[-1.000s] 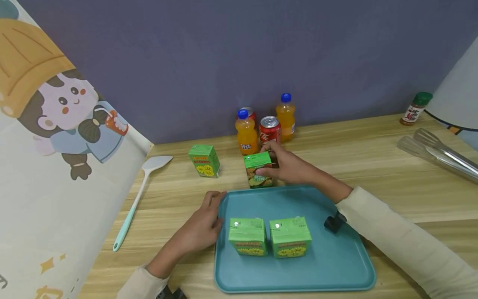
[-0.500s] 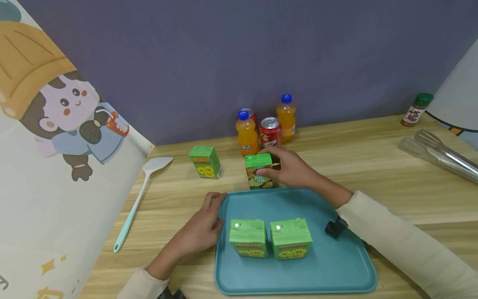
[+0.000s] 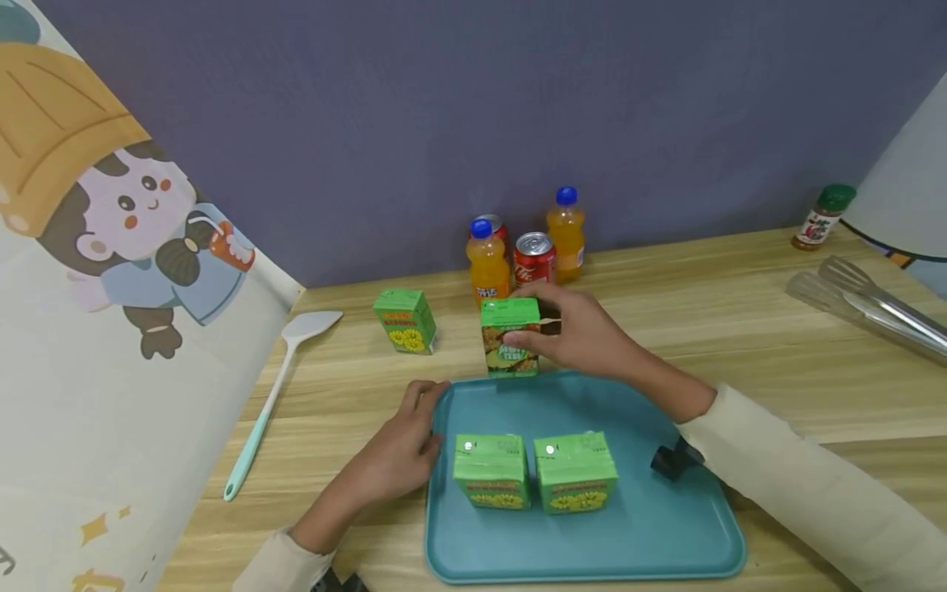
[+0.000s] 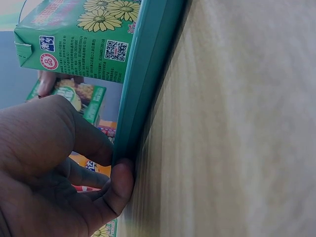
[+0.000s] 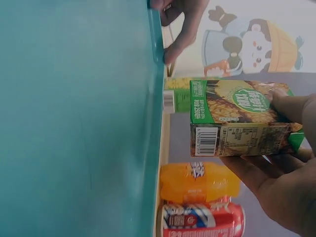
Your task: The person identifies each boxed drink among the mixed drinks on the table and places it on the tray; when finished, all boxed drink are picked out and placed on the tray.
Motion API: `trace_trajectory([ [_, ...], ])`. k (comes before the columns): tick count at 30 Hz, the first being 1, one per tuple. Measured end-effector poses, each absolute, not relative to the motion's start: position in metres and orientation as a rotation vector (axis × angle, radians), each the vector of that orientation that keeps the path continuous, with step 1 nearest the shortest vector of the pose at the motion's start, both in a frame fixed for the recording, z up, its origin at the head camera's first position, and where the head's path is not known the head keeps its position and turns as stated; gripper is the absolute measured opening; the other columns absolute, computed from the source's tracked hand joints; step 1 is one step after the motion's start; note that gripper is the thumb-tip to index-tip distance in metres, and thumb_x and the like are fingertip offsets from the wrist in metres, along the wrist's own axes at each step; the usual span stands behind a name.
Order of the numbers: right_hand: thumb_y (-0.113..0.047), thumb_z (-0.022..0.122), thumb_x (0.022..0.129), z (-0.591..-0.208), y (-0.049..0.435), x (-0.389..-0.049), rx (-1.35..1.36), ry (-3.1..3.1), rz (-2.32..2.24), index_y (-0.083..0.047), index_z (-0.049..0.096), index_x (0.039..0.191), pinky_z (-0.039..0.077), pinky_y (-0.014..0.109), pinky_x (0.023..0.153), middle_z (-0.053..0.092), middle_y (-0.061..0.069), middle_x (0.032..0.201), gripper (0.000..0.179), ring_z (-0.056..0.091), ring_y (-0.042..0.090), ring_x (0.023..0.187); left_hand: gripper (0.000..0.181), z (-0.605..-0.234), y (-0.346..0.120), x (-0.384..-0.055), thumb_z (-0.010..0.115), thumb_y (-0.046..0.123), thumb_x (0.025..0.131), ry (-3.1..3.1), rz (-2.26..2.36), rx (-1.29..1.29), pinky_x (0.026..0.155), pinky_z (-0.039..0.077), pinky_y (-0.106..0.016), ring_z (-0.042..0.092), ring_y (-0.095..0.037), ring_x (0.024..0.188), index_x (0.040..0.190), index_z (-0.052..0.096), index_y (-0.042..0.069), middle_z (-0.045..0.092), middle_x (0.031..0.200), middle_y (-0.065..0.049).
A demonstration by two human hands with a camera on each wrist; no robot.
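My right hand (image 3: 580,333) grips a green and brown juice carton (image 3: 510,341), thumb on its front and fingers behind. The carton (image 5: 242,111) shows pineapple pictures in the right wrist view, its base apparently raised off the table at the tray's far rim. My left hand (image 3: 395,452) holds the left rim of a teal tray (image 3: 651,526); in the left wrist view its fingertips (image 4: 121,185) pinch that rim. Two green drink cartons with yellow flowers, one left (image 3: 491,473) and one right (image 3: 577,473), stand side by side on the tray.
Another green flower carton (image 3: 407,322) stands left of the held one. Behind are two orange soda bottles (image 3: 488,267) and two red cans (image 3: 534,261). A white spatula (image 3: 270,395) lies left; metal tongs (image 3: 873,304) and a spice jar (image 3: 824,218) are at right.
The juice carton has risen slightly and its front face shows more fully. My right forearm has shifted a little to the right. My left hand and the tray stay in place.
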State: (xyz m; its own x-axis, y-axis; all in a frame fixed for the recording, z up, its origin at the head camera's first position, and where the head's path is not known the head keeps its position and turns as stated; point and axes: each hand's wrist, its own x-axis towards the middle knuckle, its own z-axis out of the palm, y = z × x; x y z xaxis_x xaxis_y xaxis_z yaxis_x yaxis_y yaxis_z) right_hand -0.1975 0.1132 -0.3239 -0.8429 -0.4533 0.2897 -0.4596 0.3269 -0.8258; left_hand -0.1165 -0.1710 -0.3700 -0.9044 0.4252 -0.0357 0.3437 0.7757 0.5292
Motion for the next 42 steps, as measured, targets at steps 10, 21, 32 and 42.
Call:
trace_trajectory([
  [10, -0.034, 0.081, 0.086, -0.323, 0.097, -0.171, 1.013, -2.518, 1.649, -0.024, 0.062, 0.117, 0.057, 0.033, 0.082, 0.067, -0.006, 0.109, 0.038, 0.067, 0.013, 0.099, 0.064, -0.371, -0.173, -0.119, 0.056, 0.0, 0.096, 2.814, 0.794, 0.629, 0.077, 0.05, -0.033, 0.057, -0.021, 0.102, 0.155, 0.03, -0.001, 0.035, 0.146, -0.014],
  [21, -0.036, 0.08, 0.087, -0.331, 0.081, -0.158, 1.333, -2.603, 1.593, -0.023, 0.059, 0.115, 0.056, 0.028, 0.08, 0.066, -0.011, 0.108, 0.038, 0.066, 0.006, 0.095, 0.067, -0.37, -0.175, -0.118, 0.055, -0.005, 0.091, 2.825, 0.804, 0.666, 0.069, 0.048, -0.03, 0.055, -0.017, 0.086, 0.153, 0.03, -0.003, 0.035, 0.144, -0.014],
  [32, -0.031, 0.08, 0.087, -0.339, 0.077, -0.163, 1.455, -2.681, 1.482, -0.02, 0.052, 0.12, 0.056, 0.027, 0.081, 0.066, -0.008, 0.114, 0.045, 0.064, 0.006, 0.099, 0.066, -0.371, -0.174, -0.119, 0.055, -0.006, 0.09, 2.837, 0.806, 0.68, 0.076, 0.05, -0.035, 0.057, -0.02, 0.094, 0.152, 0.034, 0.0, 0.036, 0.143, -0.014],
  [42, -0.04, 0.068, 0.096, -0.328, 0.086, -0.17, 1.617, -2.733, 1.578, -0.031, 0.046, 0.143, 0.049, 0.037, 0.097, 0.057, -0.016, 0.135, 0.053, 0.054, 0.004, 0.123, 0.072, -0.371, -0.175, -0.118, 0.057, -0.006, 0.088, 2.837, 0.816, 0.686, 0.072, 0.049, -0.032, 0.056, -0.018, 0.09, 0.155, 0.032, 0.005, 0.036, 0.143, -0.013],
])
